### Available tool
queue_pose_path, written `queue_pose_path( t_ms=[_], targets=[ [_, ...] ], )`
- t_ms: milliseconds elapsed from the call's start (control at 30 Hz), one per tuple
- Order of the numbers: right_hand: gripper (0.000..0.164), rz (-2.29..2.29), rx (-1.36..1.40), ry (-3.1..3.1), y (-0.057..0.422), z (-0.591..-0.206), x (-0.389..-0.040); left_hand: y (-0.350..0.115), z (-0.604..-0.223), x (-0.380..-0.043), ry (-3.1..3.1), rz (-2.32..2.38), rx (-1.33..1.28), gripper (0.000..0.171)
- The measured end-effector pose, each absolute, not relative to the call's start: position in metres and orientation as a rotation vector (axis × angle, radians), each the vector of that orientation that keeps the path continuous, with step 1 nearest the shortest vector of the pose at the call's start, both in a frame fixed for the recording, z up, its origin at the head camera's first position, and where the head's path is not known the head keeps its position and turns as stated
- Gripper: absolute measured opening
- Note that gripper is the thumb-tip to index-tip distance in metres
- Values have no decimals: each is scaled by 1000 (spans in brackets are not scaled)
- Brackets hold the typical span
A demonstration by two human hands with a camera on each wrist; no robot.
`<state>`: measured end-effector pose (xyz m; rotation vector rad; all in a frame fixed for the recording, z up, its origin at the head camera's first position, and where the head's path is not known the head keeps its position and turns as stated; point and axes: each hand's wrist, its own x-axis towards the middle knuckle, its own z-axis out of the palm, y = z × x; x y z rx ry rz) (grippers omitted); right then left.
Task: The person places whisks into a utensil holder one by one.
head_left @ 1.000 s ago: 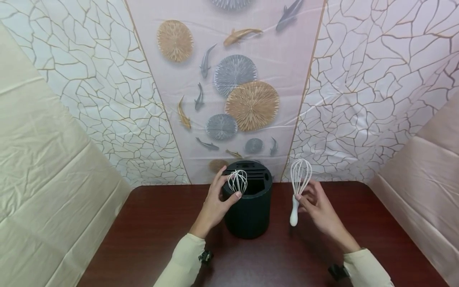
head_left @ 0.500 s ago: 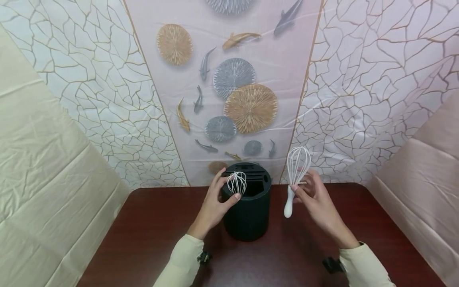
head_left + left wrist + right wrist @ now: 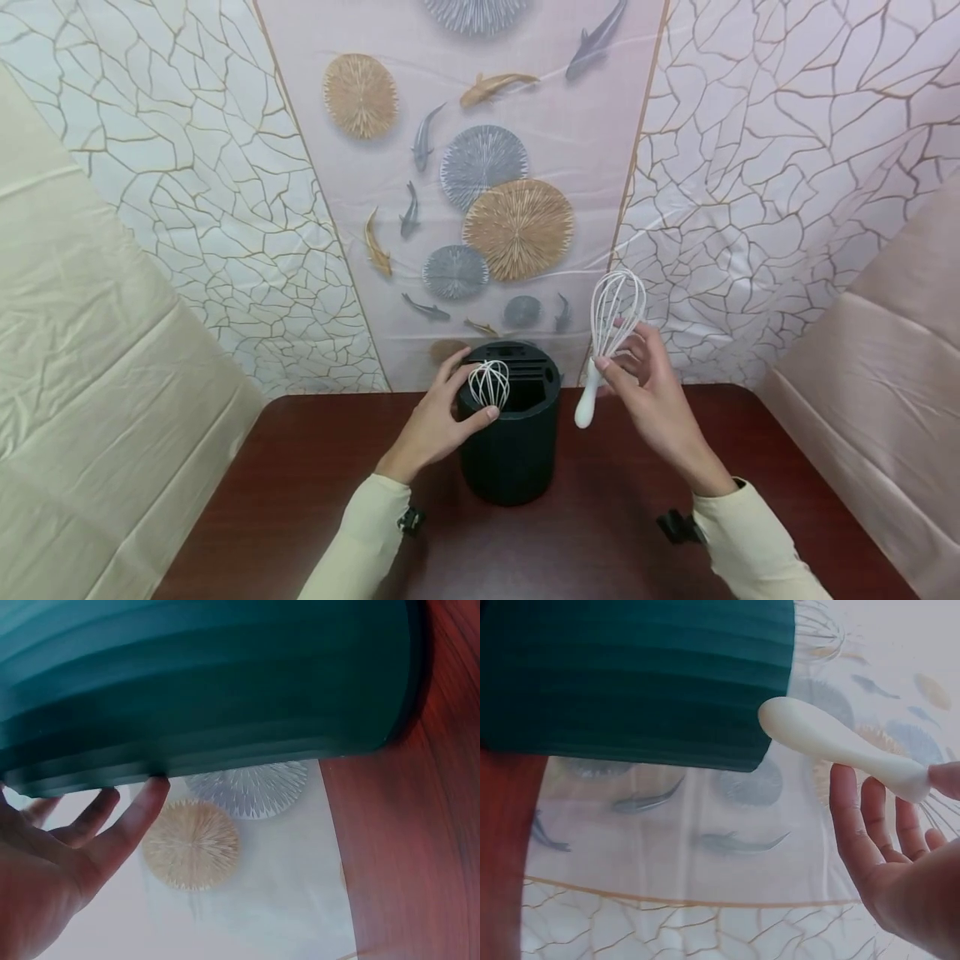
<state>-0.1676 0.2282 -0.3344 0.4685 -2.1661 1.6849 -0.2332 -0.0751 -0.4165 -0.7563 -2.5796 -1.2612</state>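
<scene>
A dark green utensil holder (image 3: 508,454), ribbed and round with a slotted top, stands upright on the table. My left hand (image 3: 429,425) grips its left side at the rim; in the left wrist view, fingertips (image 3: 154,791) touch the ribbed wall. One whisk (image 3: 489,385) stands in the holder with white wires up, its lower part hidden inside. Right of the holder, my right hand (image 3: 660,400) pinches a second whisk (image 3: 617,312) where wires meet handle. That whisk is raised, its wires up and its white handle (image 3: 832,735) slanting down toward the holder.
The dark red-brown table (image 3: 315,475) ends at a patterned cloth backdrop (image 3: 517,225) just behind the holder. Pale cloth walls (image 3: 105,400) close off both sides. The holder's top has an open compartment (image 3: 525,393) beside the standing whisk and narrow slots behind.
My right hand has lifted the second whisk and moved it leftward, closer to the holder. The left hand stays at the holder's rim. The head view has shifted slightly.
</scene>
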Motion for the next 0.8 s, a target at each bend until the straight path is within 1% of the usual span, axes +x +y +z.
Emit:
queue_pose_path(
  t_ms=[267, 433, 700, 800],
  targets=[
    [57, 1706, 529, -2089, 209, -318, -173, -76, -415, -232, -2602, -1157, -747, 70],
    [57, 1687, 559, -2051, 198, -313, -178, -75, -414, -231, -2597, -1203, -731, 69],
    [67, 1749, 625, -1969, 182, -317, -187, -73, -415, -231, -2613, -1256, -699, 68],
    [67, 1746, 614, -1975, 178, -321, -190, -72, -415, -231, -2611, -1269, -687, 69]
  ],
)
